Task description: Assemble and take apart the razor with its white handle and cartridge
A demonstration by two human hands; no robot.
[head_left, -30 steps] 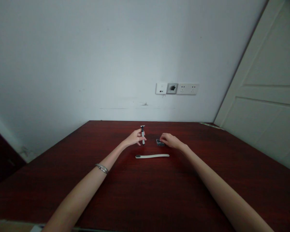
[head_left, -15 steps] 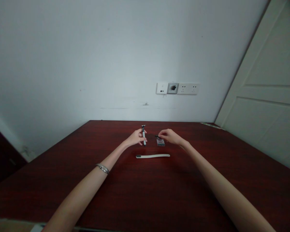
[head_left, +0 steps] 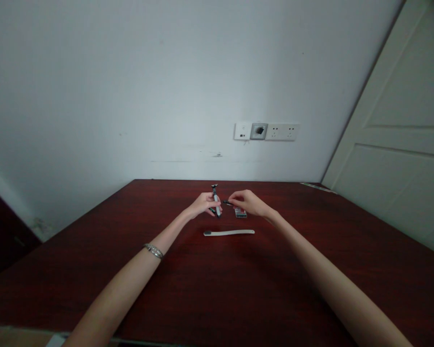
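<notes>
My left hand [head_left: 203, 205] is closed round the white handle of a razor [head_left: 217, 204]. The razor stands nearly upright, its dark neck and T-shaped head at the top. A small dark piece with a hint of green [head_left: 212, 210] shows by the lower fingers; its kind is unclear. In a pinch, my right hand [head_left: 246, 201] grips a small flat dark piece [head_left: 227, 202], its tip pointing left at the razor and apart from it. Below the right hand lies a small clear plastic case [head_left: 240, 213] with some red in it, partly covered by the fingers.
Nearer to me, a long slim white stick with a dark grey end [head_left: 229, 233] lies crosswise on the dark red wooden table [head_left: 217, 284]. Behind the table rises a pale wall with sockets [head_left: 282, 132]. A white panelled door [head_left: 401, 130] stands at the right.
My right hand has moved left with the dark piece, closer to the razor. The left hand has shifted its fingers slightly, and a dark green-tinged piece now shows there.
</notes>
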